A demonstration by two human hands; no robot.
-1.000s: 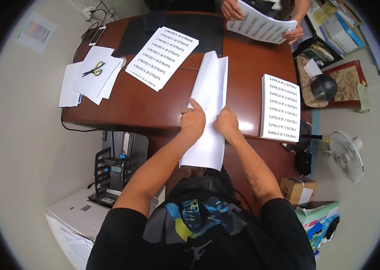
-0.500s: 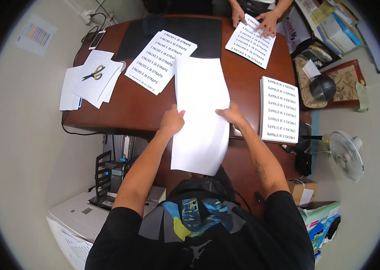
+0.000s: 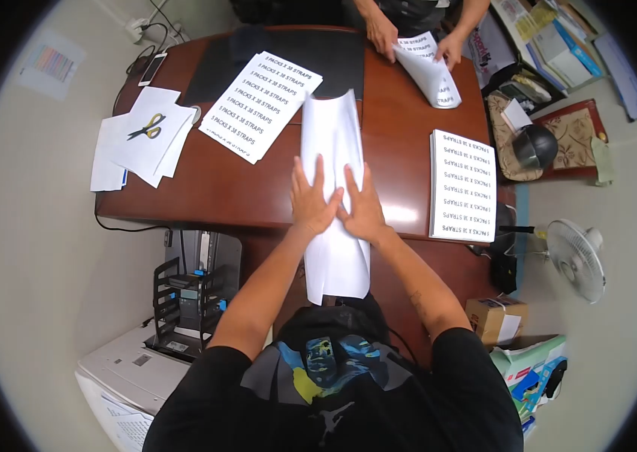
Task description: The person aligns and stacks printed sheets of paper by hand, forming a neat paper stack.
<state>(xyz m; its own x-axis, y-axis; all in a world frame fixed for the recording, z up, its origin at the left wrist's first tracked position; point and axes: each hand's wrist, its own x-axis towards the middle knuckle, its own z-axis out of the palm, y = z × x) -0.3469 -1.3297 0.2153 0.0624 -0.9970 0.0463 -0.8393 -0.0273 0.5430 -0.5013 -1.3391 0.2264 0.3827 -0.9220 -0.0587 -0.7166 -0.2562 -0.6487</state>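
Note:
A white sheet of paper point(image 3: 331, 124) lies lengthwise in front of me, its sides folded inward and its near end hanging past the table edge. My left hand point(image 3: 314, 200) lies flat on the sheet's left part, fingers spread. On the right part, my right hand point(image 3: 361, 203) presses down with fingers stretched out, the thumbs meeting near the middle. Farther left is a stack of sheets point(image 3: 258, 105) printed "5 PACKS X 38 STRAPS". A thicker stack of the same printed sheets point(image 3: 463, 184) sits to the right, its text upside down to me.
Across the table point(image 3: 401, 151), another person's hands point(image 3: 382, 36) bend a printed sheet point(image 3: 428, 71). Scissors point(image 3: 147, 128) rest on white papers point(image 3: 156, 162) at left, near a phone point(image 3: 154, 68). A printer point(image 3: 134, 361) stands lower left, a fan point(image 3: 576, 260) at right.
My hands have moved inward from the sheet's edges to lie flat on it, and its sides are now folded in. The other person's sheet has gone from flat to curled over.

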